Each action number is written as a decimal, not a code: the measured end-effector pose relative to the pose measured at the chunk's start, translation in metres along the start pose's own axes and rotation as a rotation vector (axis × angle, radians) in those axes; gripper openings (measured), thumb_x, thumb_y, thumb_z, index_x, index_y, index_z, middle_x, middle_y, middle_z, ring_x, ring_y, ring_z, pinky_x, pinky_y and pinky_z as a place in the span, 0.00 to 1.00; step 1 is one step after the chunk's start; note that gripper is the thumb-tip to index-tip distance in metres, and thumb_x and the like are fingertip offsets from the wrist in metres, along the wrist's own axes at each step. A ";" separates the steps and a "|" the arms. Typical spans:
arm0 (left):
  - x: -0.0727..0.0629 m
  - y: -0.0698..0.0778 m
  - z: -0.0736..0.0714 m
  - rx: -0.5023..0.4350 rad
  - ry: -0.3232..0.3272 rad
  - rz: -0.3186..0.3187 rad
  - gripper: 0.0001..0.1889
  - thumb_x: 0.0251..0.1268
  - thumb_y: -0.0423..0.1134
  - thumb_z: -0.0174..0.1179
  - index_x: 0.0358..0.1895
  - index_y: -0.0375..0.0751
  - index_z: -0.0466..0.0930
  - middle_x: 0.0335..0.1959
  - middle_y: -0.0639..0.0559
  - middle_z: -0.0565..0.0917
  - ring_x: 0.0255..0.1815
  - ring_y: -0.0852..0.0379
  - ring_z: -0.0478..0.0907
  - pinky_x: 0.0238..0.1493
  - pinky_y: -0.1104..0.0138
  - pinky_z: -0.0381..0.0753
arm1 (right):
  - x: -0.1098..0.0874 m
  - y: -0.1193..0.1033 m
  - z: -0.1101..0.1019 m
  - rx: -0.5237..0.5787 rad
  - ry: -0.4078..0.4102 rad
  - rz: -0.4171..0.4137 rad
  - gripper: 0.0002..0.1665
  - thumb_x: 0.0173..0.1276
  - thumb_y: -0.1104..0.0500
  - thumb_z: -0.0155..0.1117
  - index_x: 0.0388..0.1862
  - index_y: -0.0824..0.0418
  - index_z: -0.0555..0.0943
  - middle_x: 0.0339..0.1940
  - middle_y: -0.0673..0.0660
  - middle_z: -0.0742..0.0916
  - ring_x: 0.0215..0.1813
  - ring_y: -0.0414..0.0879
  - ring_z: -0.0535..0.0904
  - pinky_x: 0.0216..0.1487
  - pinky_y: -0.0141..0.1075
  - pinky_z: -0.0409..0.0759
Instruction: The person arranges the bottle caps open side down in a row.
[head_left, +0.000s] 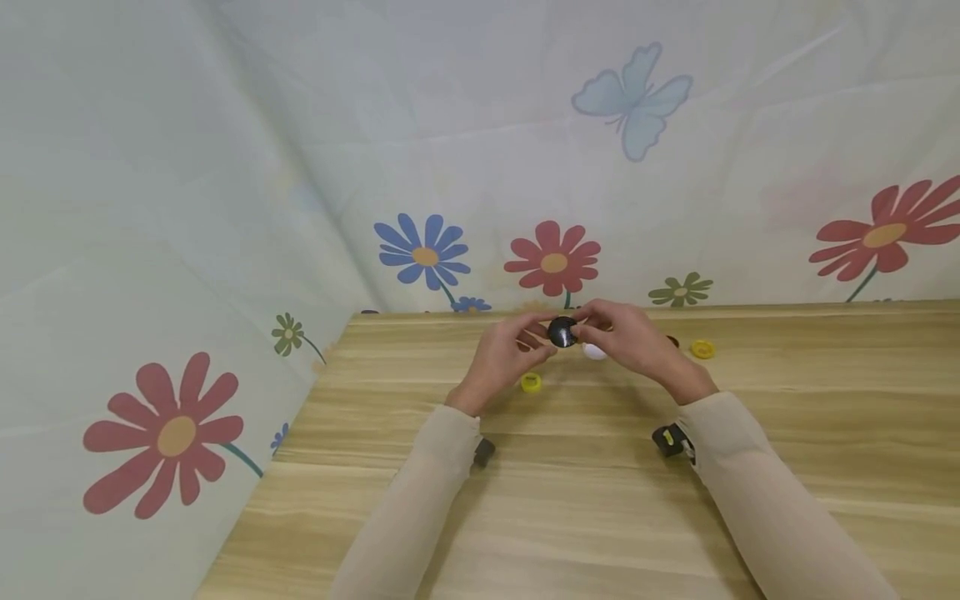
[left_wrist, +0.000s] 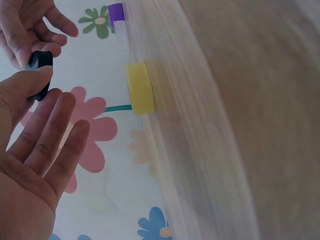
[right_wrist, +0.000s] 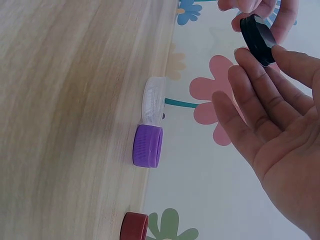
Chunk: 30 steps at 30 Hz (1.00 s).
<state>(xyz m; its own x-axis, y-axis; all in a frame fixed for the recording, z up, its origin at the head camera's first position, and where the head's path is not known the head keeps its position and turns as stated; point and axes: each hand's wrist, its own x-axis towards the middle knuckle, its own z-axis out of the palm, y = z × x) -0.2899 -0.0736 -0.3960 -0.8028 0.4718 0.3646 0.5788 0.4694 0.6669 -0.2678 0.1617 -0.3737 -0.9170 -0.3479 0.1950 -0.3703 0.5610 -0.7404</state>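
Observation:
Above the table, both hands hold one round black bottle cap (head_left: 562,332) between them. My left hand (head_left: 506,354) pinches its left edge with thumb and index finger, the other fingers spread loosely. From the opposite side, my right hand (head_left: 626,333) pinches the rim; its thumb lies against the cap's edge in the right wrist view. Seen side-on, the black cap (left_wrist: 41,75) stands tilted with ridged walls. Under the hands on the table lie a yellow cap (left_wrist: 140,88) and a clear whitish cap (right_wrist: 153,101), the latter partly covered by the right hand in the head view.
A purple cap (right_wrist: 147,146) stands next to the whitish one, and a dark red cap (right_wrist: 134,226) lies farther right. Beyond it is a flat yellow cap (head_left: 702,348). The wood-grain table (head_left: 570,517) ends at a flower-printed curtain (head_left: 480,167) close behind the hands.

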 end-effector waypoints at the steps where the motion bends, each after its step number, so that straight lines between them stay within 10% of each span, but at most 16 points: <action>1: 0.000 0.000 0.000 0.001 0.001 0.007 0.24 0.67 0.32 0.75 0.66 0.42 0.84 0.45 0.47 0.90 0.40 0.56 0.89 0.47 0.70 0.86 | 0.000 0.000 0.000 0.002 -0.004 -0.001 0.17 0.82 0.58 0.64 0.61 0.66 0.83 0.46 0.59 0.91 0.55 0.59 0.85 0.58 0.58 0.81; 30: -0.003 -0.003 -0.005 0.031 -0.042 -0.015 0.20 0.68 0.37 0.76 0.61 0.38 0.87 0.56 0.46 0.88 0.50 0.52 0.86 0.51 0.66 0.86 | 0.001 -0.003 0.001 0.008 -0.056 -0.051 0.22 0.72 0.61 0.76 0.61 0.68 0.84 0.54 0.63 0.88 0.54 0.56 0.85 0.61 0.54 0.83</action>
<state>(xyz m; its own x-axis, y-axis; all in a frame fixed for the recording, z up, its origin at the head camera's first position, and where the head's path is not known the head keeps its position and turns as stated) -0.2900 -0.0804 -0.3961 -0.8053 0.4947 0.3267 0.5710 0.4991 0.6518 -0.2678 0.1594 -0.3719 -0.8869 -0.4181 0.1965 -0.4152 0.5350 -0.7358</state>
